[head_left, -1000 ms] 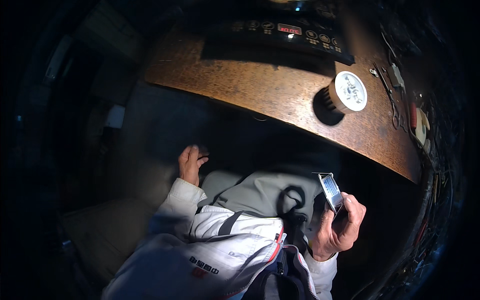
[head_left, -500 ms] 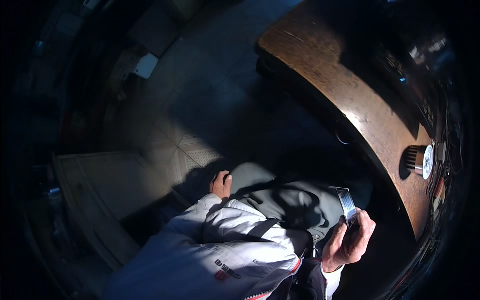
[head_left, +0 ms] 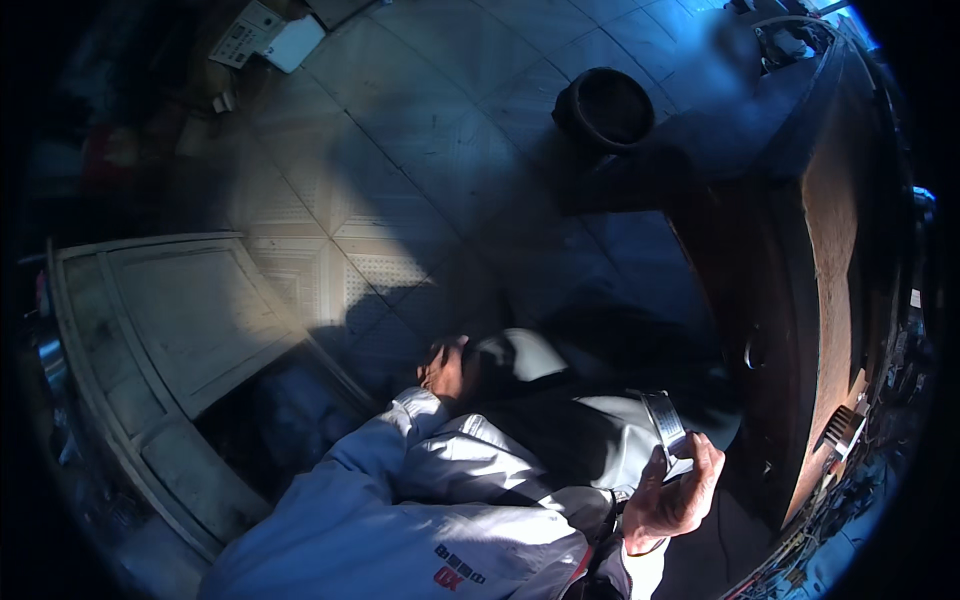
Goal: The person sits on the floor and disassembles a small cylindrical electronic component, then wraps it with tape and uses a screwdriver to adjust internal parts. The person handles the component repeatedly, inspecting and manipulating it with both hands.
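Right hand clasping a small flat metal piece near the table's front edge, left hand resting loosely curled on the knee, well apart from it

Right hand around a flat metal piece, left hand on knee.

Two hands in view: left hand at centre, resting on knee; right hand at lower right, closed around one flat silvery rectangular object. One dark round bucket on tiled floor, upper centre-right. One brown-topped wooden desk along right edge. One pale panelled door at left. Two light flat items at upper left: one keypad-like device, one white box. One white jacket sleeve at lower centre.
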Demonstrator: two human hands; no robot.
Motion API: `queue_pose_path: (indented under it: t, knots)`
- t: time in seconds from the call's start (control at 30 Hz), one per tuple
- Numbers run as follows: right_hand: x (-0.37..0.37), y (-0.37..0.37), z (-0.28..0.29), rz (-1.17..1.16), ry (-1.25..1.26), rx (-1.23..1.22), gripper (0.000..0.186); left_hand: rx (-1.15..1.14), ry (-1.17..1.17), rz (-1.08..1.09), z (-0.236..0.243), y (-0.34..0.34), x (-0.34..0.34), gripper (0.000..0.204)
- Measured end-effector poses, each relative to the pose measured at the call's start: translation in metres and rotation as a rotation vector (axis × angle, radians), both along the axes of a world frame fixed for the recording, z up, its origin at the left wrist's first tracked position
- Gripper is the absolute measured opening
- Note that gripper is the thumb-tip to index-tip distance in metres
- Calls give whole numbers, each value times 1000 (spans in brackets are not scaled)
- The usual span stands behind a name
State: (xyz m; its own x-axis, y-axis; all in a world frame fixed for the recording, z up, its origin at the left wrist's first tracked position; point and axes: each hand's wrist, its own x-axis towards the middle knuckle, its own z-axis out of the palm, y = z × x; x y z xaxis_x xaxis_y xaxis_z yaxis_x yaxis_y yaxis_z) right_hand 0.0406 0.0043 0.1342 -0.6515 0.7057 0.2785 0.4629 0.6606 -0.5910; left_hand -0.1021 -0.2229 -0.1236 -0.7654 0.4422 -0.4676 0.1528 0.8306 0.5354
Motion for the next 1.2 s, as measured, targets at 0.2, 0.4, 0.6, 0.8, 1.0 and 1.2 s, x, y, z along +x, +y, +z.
queue_pose_path:
  t: [0.2, 0.4, 0.6, 0.8, 1.0, 1.2]
  knots:
    - [-12, -8, -6, -40, 19, -41, 53, 187, 181, -76, -18, -4, 4, 45]
    - [-12, -8, -6, -62, 17, -66, 58, 245, 316, -119, -23, -3, 2, 39]
    - [-15, -4, -14, -33, 12, -83, 54, 246, 281, -133, -30, -4, -1, 36]
    - [-4, 6, -14, -46, 44, -172, 47, 209, 312, -134, -35, -3, 5, 36]
    - [1, 14, -5, -40, 222, -236, 44, 43, 232, -99, -38, -11, 2, 39]
    - [16, 15, -30, -46, 271, -409, 39, -25, 84, -83, -86, -47, 11, 28]
